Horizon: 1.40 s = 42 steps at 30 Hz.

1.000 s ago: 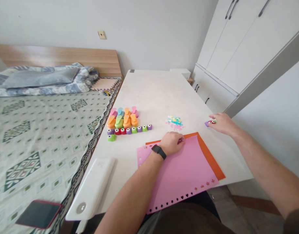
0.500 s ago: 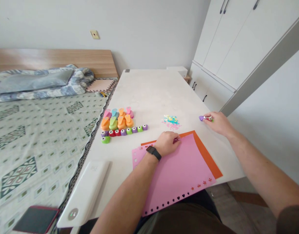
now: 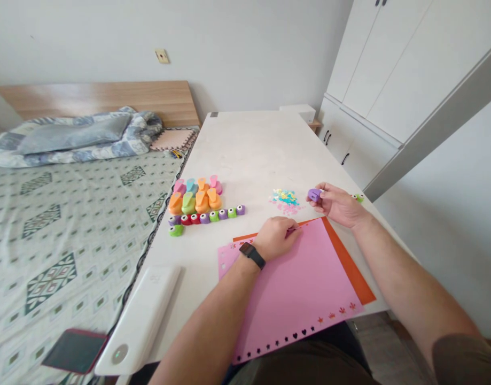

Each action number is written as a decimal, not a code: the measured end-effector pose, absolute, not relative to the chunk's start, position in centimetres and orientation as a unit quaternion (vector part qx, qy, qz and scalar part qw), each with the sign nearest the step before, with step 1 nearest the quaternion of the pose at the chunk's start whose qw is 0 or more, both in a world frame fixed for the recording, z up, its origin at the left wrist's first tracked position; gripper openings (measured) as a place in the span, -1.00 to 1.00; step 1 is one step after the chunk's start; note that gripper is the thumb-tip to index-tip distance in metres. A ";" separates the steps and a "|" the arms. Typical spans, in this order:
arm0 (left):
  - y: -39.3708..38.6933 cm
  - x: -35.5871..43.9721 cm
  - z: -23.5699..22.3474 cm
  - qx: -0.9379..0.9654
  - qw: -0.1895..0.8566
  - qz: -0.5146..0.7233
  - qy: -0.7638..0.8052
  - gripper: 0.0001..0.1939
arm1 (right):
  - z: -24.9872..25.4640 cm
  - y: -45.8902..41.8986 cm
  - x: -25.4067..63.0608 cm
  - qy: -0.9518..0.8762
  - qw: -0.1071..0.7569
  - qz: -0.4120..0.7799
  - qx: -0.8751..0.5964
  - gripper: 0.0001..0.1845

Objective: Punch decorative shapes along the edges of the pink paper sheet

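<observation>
My right hand (image 3: pixel 338 204) is closed around a small purple paper punch (image 3: pixel 314 195) and holds it to the right of the confetti pile. Under my left hand (image 3: pixel 276 236) lies a sheet of pink paper (image 3: pixel 301 283), with the curled fingers gripping near its top edge. Star, heart and leaf-like shapes are cut along the pink sheet's near edge, and more holes show at its left corner. Beneath it, an orange sheet (image 3: pixel 355 275) sticks out at the right and top. Green punches (image 3: pixel 358 198) sit partly hidden behind my right hand.
At the left of the white table (image 3: pixel 249 144) stand rows of large craft punches (image 3: pixel 188 203) and small punches (image 3: pixel 213 216). Coloured paper confetti (image 3: pixel 285 200) lies mid-table. A white device (image 3: pixel 143 321) rests at the front left, with a dark tablet (image 3: pixel 75 350) beside it on the bed.
My right hand has moved left from the small punches at the table's right side, now lifting the purple punch beside the confetti. My left hand stays on the pink paper.
</observation>
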<state>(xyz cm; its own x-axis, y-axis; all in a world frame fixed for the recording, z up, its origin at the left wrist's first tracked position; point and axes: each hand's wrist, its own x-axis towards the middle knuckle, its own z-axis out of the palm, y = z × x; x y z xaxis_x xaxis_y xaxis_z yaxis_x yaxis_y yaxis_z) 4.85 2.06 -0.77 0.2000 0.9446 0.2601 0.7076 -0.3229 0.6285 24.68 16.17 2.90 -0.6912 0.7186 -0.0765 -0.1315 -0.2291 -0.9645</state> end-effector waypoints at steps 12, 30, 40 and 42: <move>2.1 5.1 0.2 0.733 0.215 0.308 0.567 -0.74 | 1.5 14.9 25.5 -0.586 0.245 0.710 -0.305 -0.57; 2.1 4.5 0.5 0.719 0.191 0.288 0.602 -0.75 | 1.6 14.2 25.7 -0.695 0.201 0.638 -0.264 -0.50; 2.1 4.4 0.3 0.719 0.189 0.285 0.605 -0.74 | 1.9 13.8 25.6 -0.714 0.228 0.608 -0.262 -0.53; 2.1 4.3 0.3 0.719 0.186 0.285 0.606 -0.73 | 1.9 13.7 25.6 -0.714 0.224 0.609 -0.263 -0.53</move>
<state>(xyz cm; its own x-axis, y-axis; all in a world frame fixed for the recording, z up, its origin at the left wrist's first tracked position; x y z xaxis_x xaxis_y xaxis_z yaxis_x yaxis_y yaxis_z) 4.32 2.09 0.26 0.1040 0.9774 0.1840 0.7656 -0.1968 0.6125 25.56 13.71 1.90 -0.7615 0.6481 0.0001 0.1030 0.1212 -0.9873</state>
